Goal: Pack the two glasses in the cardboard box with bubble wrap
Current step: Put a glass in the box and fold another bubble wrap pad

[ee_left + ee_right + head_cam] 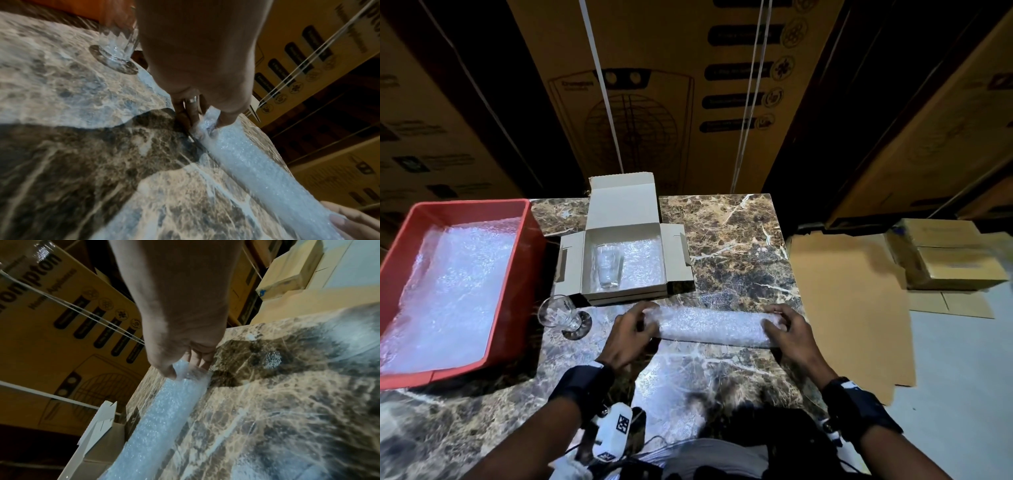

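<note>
Both hands, left [627,334] and right [792,334], pinch a rolled bubble wrap [710,327] on the desk [722,240]. One glass [608,265] is boxed. Next, probably, padding goes into the box [625,253].

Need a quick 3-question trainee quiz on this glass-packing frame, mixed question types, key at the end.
1. True or false: both glasses are already inside the cardboard box.
2. Multiple choice: what do the left hand and right hand hold? A) a glass B) a roll of bubble wrap, one end each C) the box lid
3. Fill in: the glass outside the box stands on the table between the box and the red ____.

Key:
1. False. One glass is in the box; the other is on the table.
2. B. The bubble wrap roll lies across the table, with a grip at each end.
3. Tray. The tray holds more bubble wrap.
</note>
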